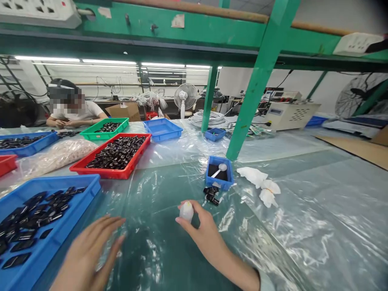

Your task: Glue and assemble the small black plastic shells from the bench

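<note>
My right hand [204,228] grips a small white rounded object [186,211] with a yellowish tip between thumb and fingers, above the plastic-covered table; it looks like a little bottle, but its kind is not clear. Just beyond that hand lie a few shiny black pieces [211,195]. Behind them stands a small blue box [222,185] of dark material with a white spoon [219,170] in it. My left hand [91,250], slightly blurred, has its fingers stretched and apart, holding nothing. It is nearest to the large blue tray [79,210] of black pieces on the left.
Farther back are a red tray [141,157] and a green tray [125,126] of black pieces, and another blue tray [163,130]. Crumpled white tissue [257,180] lies right of the spoon box. A green post [253,89] rises from the table. A person [75,105] sits across.
</note>
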Tool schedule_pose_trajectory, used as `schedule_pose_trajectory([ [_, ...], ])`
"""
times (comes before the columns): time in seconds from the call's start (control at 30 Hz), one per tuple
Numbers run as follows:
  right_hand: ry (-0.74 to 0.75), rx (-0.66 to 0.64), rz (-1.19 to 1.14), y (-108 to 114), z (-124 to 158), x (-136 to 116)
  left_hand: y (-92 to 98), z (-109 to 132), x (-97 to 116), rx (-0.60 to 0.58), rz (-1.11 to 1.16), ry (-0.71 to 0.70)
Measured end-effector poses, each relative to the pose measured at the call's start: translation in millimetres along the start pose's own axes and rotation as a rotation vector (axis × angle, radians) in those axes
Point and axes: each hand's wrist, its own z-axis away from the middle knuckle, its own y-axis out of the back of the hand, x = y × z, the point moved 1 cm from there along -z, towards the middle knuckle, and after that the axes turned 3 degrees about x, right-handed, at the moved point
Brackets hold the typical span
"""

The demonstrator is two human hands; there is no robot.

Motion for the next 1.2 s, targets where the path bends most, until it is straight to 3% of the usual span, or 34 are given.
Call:
schedule_pose_trajectory([
  [0.13, 0.059, 0.190, -0.054, 30, -7, -8, -65.5, -50, 61, -0.250, 0.260, -0.098],
  [0.27, 0.115, 0.434, -0.086, 69, -21, 2, -123.9, -114, 107, -0.379, 0.336, -0.218],
  [0.4, 0.124, 0.511, -0.104, 95, -30, 17, -169.6, -156, 129, -0.505, 0.362, -0.285],
  [0.53, 0.124, 0.512, -0.115, 103, -31, 18, -190.8, -168, 136, -0.566, 0.384, -0.295],
  [0.7, 0.122, 0.462, -0.089, 100, -29, 10, -189.4, -168, 139, -0.539, 0.464, -0.211],
  [0.9, 0.123, 0.445, -0.058, 100, -30, 12, -174.9, -169, 133, -0.494, 0.627, 0.020],
  [1.03, 0.109, 0.428, -0.035, 100, -31, 17, -140.2, -154, 116, -0.475, 0.728, 0.156],
  [1.2, 0.073, 0.335, 0.005, 93, -28, 19, -86.4, -110, 83, -0.403, 0.744, 0.275],
])
